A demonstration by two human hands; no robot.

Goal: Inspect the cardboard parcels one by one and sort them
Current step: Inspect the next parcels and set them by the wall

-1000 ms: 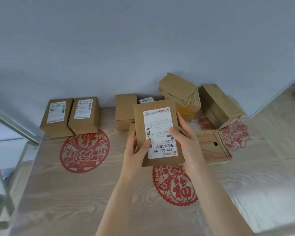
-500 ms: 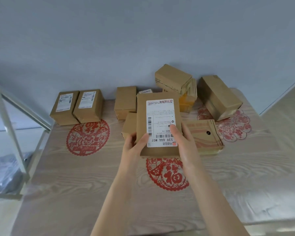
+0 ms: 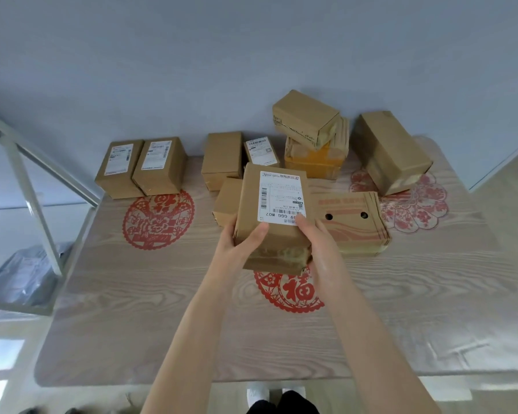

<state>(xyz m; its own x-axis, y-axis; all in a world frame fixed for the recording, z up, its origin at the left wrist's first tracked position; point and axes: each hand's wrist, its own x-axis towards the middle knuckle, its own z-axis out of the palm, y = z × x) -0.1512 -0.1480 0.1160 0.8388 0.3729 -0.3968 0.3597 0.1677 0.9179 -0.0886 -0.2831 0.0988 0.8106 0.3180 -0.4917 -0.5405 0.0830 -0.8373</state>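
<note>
Two brown cardboard boxes with white labels facing up (image 3: 160, 165) sit side by side at the far left of the pale wood-grain table (image 3: 162, 324); they look like the sorted group so far. Most of the job seems to be left. A plain brown box (image 3: 222, 156), a small labelled box (image 3: 260, 152), a brown box stacked on a yellow-taped carton (image 3: 314, 159), a large tilted brown box (image 3: 389, 150) and a flat printed carton with two holes (image 3: 350, 222) are clustered from the centre to the right.

The brown cardboard parcel with a white shipping label (image 3: 274, 216) is held above the table's middle, seemingly under inspection. The left hand (image 3: 240, 246) and right hand (image 3: 320, 249) clasp its near end, with the thumbs on top. Its long axis runs away from the person toward the wall, with the label face up.
</note>
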